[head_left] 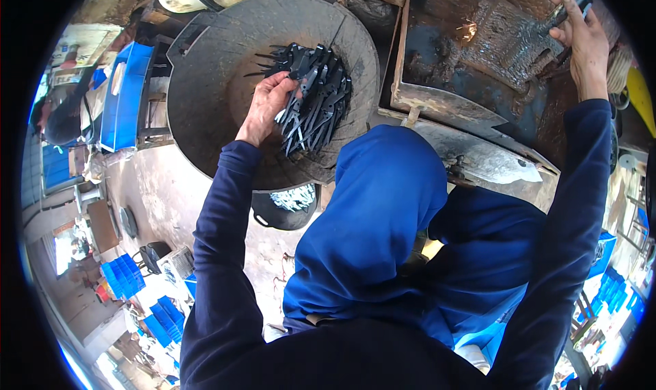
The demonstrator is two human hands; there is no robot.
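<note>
Dark object [557, 14] partly hidden by fingers, gripped by the right hand [588, 47], black piece [307, 82] pinched by the left hand [266, 104], round pan [208, 106] partly covered by heaped pieces [333, 108], grimy box [441, 102] alongside

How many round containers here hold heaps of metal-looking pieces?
2. The large, shallow dark pan holding black plier-like tools lies under the bare left hand; a smaller black tub of silvery pieces sits partly hidden beneath its near rim. More may be hidden.
</note>
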